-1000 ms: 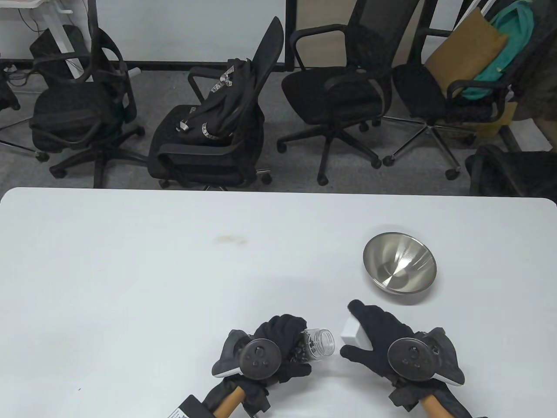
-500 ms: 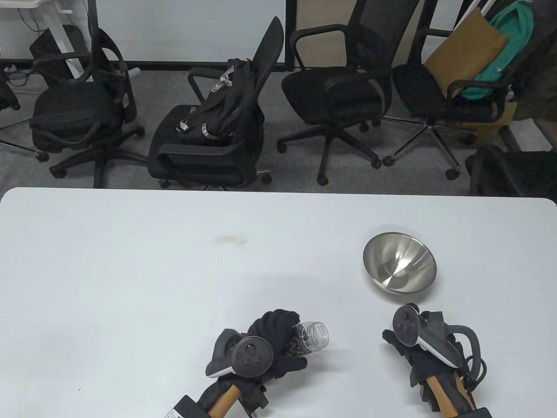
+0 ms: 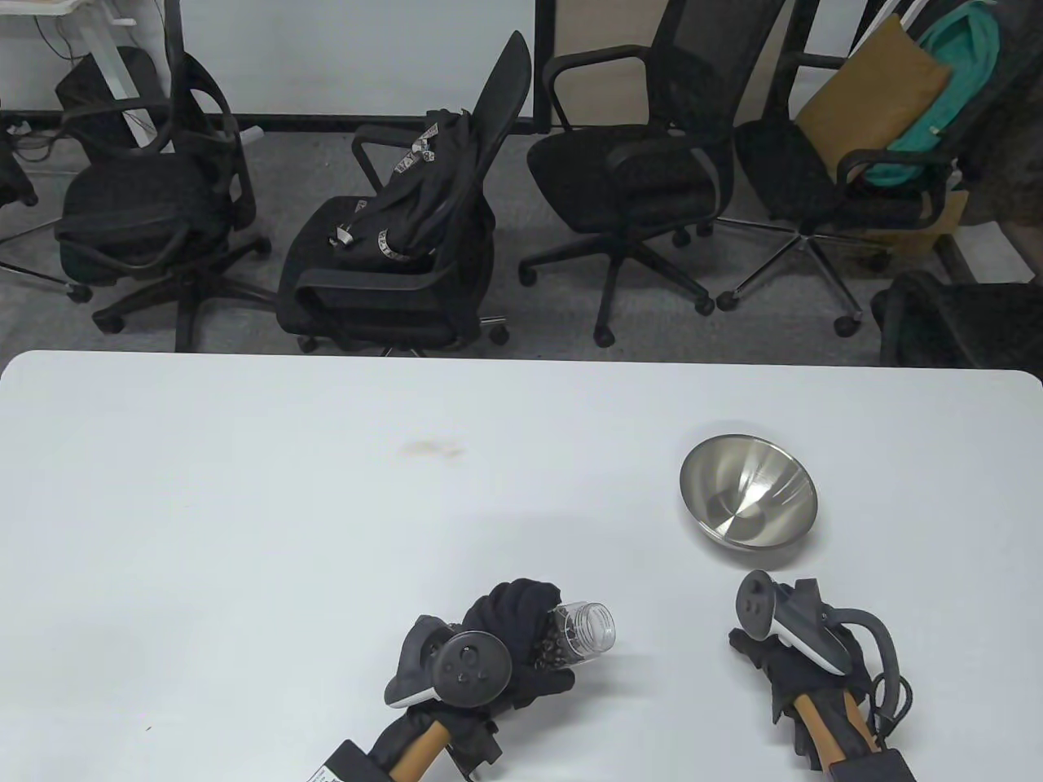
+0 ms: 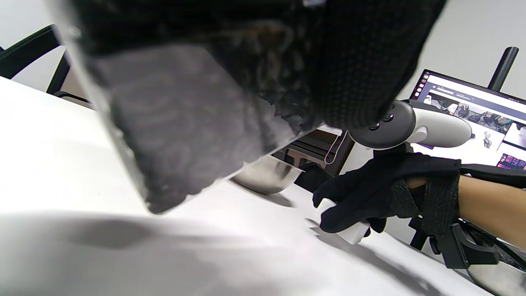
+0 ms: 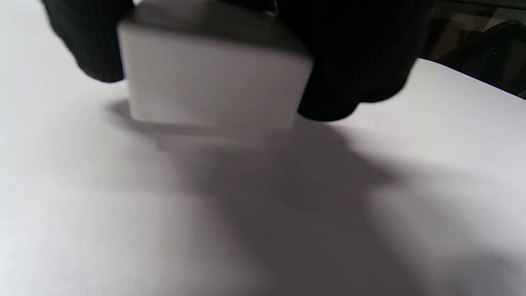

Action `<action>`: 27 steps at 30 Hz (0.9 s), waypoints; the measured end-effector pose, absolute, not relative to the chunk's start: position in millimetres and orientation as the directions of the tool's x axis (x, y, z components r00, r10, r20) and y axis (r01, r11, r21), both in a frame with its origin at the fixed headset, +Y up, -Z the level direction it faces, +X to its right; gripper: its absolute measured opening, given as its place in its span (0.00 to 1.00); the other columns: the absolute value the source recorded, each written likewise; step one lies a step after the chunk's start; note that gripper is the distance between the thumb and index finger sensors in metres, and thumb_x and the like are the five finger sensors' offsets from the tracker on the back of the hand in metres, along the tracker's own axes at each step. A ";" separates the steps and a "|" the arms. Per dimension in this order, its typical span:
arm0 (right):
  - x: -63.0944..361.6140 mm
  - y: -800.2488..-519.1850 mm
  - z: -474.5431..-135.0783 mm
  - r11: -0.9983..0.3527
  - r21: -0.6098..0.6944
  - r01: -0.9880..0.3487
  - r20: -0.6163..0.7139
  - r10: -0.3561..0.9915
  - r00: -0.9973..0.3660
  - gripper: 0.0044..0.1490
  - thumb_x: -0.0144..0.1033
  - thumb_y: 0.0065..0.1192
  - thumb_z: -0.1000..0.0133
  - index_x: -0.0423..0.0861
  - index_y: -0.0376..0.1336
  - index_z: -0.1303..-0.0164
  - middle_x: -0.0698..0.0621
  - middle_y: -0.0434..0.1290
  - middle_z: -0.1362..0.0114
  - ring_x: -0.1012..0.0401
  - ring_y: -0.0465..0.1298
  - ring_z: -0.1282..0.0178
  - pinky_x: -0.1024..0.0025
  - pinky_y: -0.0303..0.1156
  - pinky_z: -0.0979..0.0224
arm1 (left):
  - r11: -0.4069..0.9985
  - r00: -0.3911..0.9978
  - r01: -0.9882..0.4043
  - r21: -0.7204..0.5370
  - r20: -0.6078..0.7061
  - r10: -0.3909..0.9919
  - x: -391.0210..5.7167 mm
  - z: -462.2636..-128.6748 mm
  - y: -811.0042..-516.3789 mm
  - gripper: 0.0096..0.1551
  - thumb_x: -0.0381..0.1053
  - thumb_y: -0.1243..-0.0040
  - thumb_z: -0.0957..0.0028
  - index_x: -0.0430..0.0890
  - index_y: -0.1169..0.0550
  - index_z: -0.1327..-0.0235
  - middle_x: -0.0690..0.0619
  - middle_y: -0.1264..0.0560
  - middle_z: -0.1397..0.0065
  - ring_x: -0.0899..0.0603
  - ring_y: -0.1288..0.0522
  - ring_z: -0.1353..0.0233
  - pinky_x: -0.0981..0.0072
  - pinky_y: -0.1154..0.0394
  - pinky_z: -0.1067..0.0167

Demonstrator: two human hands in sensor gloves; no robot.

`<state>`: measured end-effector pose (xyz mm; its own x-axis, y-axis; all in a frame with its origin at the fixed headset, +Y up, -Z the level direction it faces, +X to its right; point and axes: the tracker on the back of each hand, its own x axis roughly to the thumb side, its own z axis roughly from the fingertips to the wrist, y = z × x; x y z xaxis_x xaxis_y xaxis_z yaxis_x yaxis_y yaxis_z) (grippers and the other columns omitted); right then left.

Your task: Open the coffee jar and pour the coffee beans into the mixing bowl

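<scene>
My left hand [image 3: 530, 627] grips a clear coffee jar [image 3: 583, 631] with no lid on it. The jar is tilted, its open mouth points right, and dark beans lie inside. It fills the left wrist view as a blur [image 4: 185, 123]. My right hand [image 3: 758, 648] holds the white lid [image 5: 213, 82] between its fingers, down at the table surface. The lid is hidden under the hand in the table view and shows in the left wrist view [image 4: 349, 232]. The steel mixing bowl [image 3: 748, 498] stands empty just beyond my right hand.
The white table [image 3: 326, 529] has a small brown stain [image 3: 432, 446] near its middle. Several black office chairs [image 3: 407, 244] stand on the floor beyond the far edge. A monitor [image 4: 472, 119] shows behind my right hand in the left wrist view.
My right hand has turned over and drawn back toward the front edge, bringing the white lid down to the table. My left hand with the jar has shifted slightly left.
</scene>
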<state>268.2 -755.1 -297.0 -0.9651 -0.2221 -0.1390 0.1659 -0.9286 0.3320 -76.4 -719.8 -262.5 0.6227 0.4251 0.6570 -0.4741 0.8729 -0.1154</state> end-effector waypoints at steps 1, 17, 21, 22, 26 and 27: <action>268.3 -756.5 -297.4 -0.926 0.338 0.169 -0.137 -0.226 -0.964 0.55 0.64 0.60 0.37 0.36 0.52 0.13 0.28 0.66 0.27 0.42 0.76 0.40 0.54 0.76 0.39 | 0.873 0.623 -0.474 -0.115 0.658 0.424 -76.4 -262.5 -719.9 0.57 0.62 0.20 0.54 0.36 0.37 0.22 0.35 0.33 0.24 0.32 0.28 0.28 0.38 0.29 0.30; 280.2 -752.2 -300.2 -0.939 0.338 0.061 -0.144 -0.115 -0.983 0.63 0.68 0.52 0.38 0.32 0.43 0.11 0.24 0.61 0.22 0.36 0.72 0.33 0.46 0.73 0.33 | 0.874 0.627 -0.472 -0.115 0.654 0.424 -78.3 -263.6 -719.4 0.57 0.62 0.20 0.54 0.36 0.37 0.22 0.36 0.33 0.24 0.32 0.28 0.28 0.38 0.29 0.30; 293.9 -730.3 -302.3 -0.959 0.275 -0.074 -0.198 0.019 -0.980 0.63 0.67 0.48 0.36 0.26 0.43 0.13 0.22 0.60 0.22 0.35 0.71 0.32 0.45 0.73 0.33 | 0.871 0.629 -0.479 -0.111 0.649 0.429 -80.8 -265.2 -718.8 0.57 0.62 0.20 0.54 0.36 0.37 0.22 0.36 0.33 0.24 0.32 0.28 0.28 0.38 0.29 0.31; 298.6 -725.5 -304.5 -0.960 0.249 -0.124 -0.218 0.069 -0.973 0.63 0.67 0.47 0.35 0.25 0.44 0.14 0.22 0.60 0.23 0.35 0.72 0.33 0.45 0.73 0.33 | 0.870 0.629 -0.481 -0.111 0.647 0.431 -81.4 -265.9 -718.9 0.57 0.62 0.20 0.54 0.36 0.37 0.22 0.36 0.33 0.24 0.32 0.28 0.28 0.38 0.29 0.31; 318.4 -709.9 -317.5 -0.946 0.196 -0.257 -0.281 0.197 -0.939 0.62 0.65 0.46 0.33 0.22 0.42 0.15 0.21 0.60 0.23 0.35 0.71 0.33 0.45 0.72 0.33 | 0.869 0.634 -0.482 -0.111 0.640 0.434 -83.8 -268.1 -720.1 0.57 0.62 0.20 0.54 0.36 0.37 0.22 0.36 0.33 0.24 0.32 0.28 0.28 0.38 0.29 0.30; 324.2 -706.8 -322.1 -0.943 0.185 -0.277 -0.297 0.215 -0.930 0.62 0.64 0.47 0.33 0.22 0.42 0.15 0.22 0.59 0.23 0.36 0.71 0.32 0.45 0.72 0.33 | 0.869 0.636 -0.481 -0.110 0.638 0.433 -84.4 -268.7 -720.2 0.57 0.62 0.20 0.54 0.36 0.37 0.22 0.36 0.33 0.24 0.32 0.28 0.28 0.38 0.29 0.31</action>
<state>324.2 -706.8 -322.1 -0.9302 0.2149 -0.2974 -0.2769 -0.9430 0.1847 -84.4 -720.2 -268.7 0.6363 0.4334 0.6382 -0.4815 0.8695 -0.1105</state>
